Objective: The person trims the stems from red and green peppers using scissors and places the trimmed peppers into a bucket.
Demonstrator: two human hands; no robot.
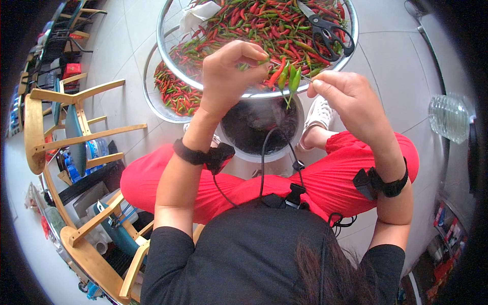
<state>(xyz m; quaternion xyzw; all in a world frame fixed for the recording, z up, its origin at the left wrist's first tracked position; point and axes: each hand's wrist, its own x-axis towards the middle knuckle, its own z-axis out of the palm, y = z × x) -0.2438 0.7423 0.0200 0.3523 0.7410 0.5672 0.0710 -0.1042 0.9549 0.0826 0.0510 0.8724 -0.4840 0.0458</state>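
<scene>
My right hand pinches one end of a thin metal needle. Several red and green chili peppers are strung on it and hang between my hands. At the other side, my left hand has its thumb and fingertips closed on a green chili pepper; most of that pepper is hidden. Both hands are above the near rim of a large round mesh sieve heaped with loose red and green chili peppers. Black-handled scissors lie on the heap at the right.
A white-rimmed bucket with a dark inside stands under the sieve, between my feet. A second mesh sieve of chili peppers sits lower left. White tissue lies in the upper sieve. Wooden chairs crowd the left side.
</scene>
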